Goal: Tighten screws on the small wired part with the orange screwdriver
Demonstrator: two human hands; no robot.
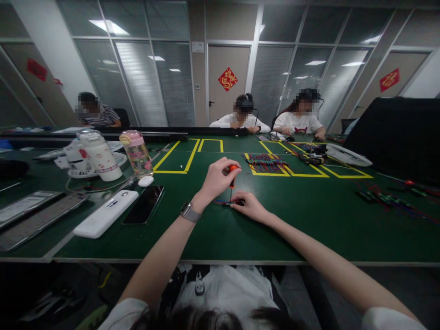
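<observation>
Our left fingers (220,176) grip the screwdriver (233,176) upright for turning; our right fingers (249,205) pinch the small board (226,203), steadying it.

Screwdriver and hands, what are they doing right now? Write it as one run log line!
left hand: gripping orange screwdriver, shaft down | right hand: fingers at small wired part | wired part: on green table

Reads, apparently, 招财进宝, 4 gold characters, on the red diamond sign (228,79) of the middle door (227,107). Shows gold lettering too blurred to read on the right red sign (389,80), and illegible marks on the left red sign (36,69) and white device (106,214).
</observation>
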